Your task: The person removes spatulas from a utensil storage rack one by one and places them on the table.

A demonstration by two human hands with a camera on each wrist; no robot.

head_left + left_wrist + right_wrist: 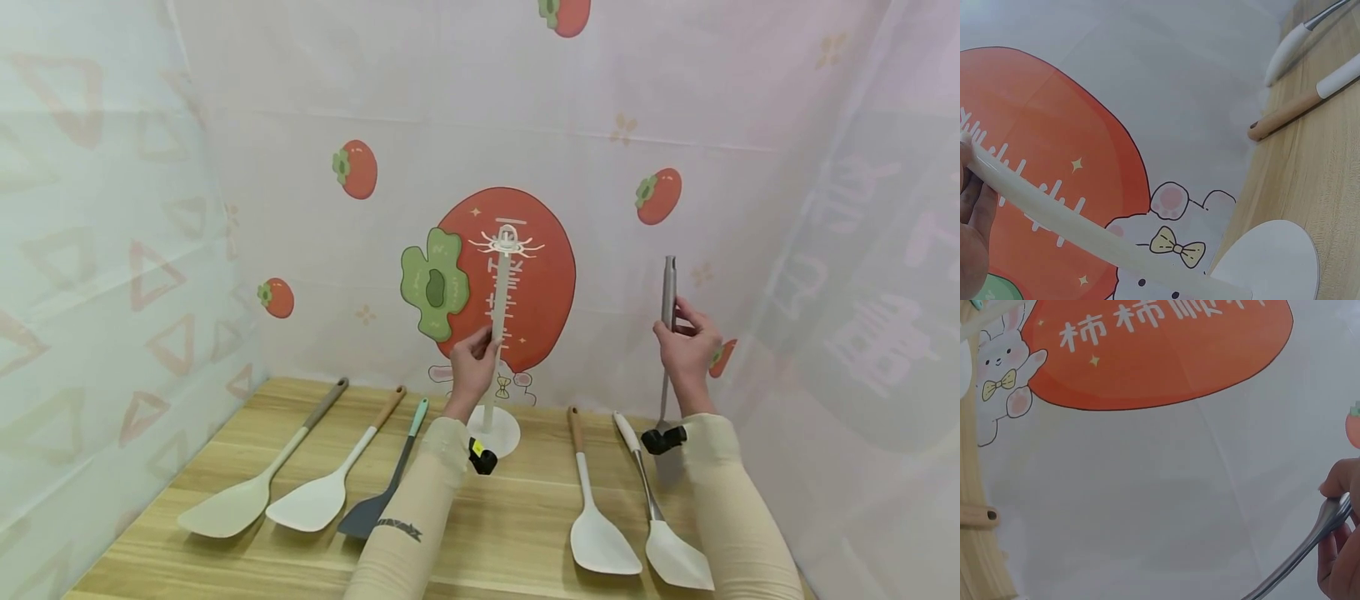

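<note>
My left hand (474, 364) grips the pole of a white utensil stand (501, 300), which has a ring of hooks on top and a round base on the table. In the left wrist view the fingers (979, 203) wrap the pole at the left edge. On the right, my right hand (686, 337) pinches the metal handle of a spatula (670, 283), held upright with its handle end up. Its blade hangs low, partly hidden behind the wrist camera and sleeve. The right wrist view shows the metal shaft (1297, 559) running down from the fingers.
Left of the stand lie a beige spatula (228, 507), a white spatula with wooden handle (311, 502) and a dark spatula with green handle (411, 429). To the right lie two white spatulas, one wooden-handled (600, 537), one white-handled (675, 557). Printed cloth walls surround the wooden table (517, 517).
</note>
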